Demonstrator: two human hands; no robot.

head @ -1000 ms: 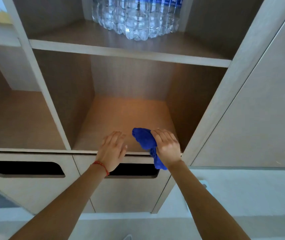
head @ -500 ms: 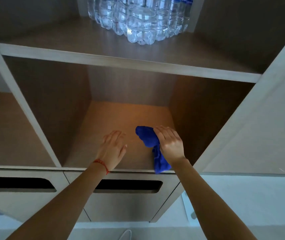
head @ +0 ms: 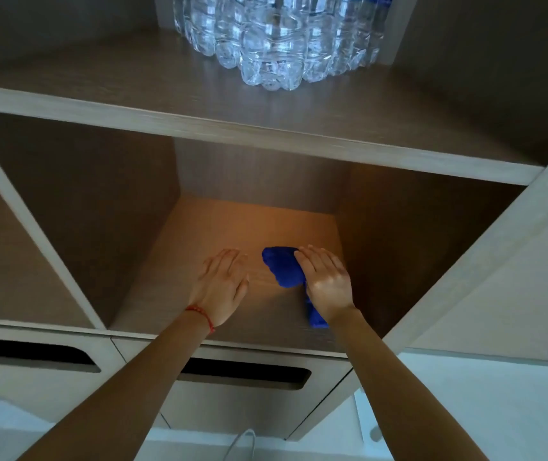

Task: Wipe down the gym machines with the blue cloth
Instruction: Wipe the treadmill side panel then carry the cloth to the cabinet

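A bunched blue cloth lies on the floor of a wooden cubby, lit orange from above. My right hand rests on the cloth's right part, fingers curled over it; a tail of cloth sticks out behind the wrist. Just left of the cloth, my left hand lies flat on the shelf floor with fingers apart and nothing in it. A red string circles that wrist. No gym machine is in sight.
A pack of clear water bottles stands on the shelf above. A divider separates another cubby on the left. Drawer fronts with dark slot handles run below. A pale cabinet panel stands to the right.
Both hands have slid deeper into the cubby, the right one carrying the cloth in from the front edge. The view has come closer to the shelf.
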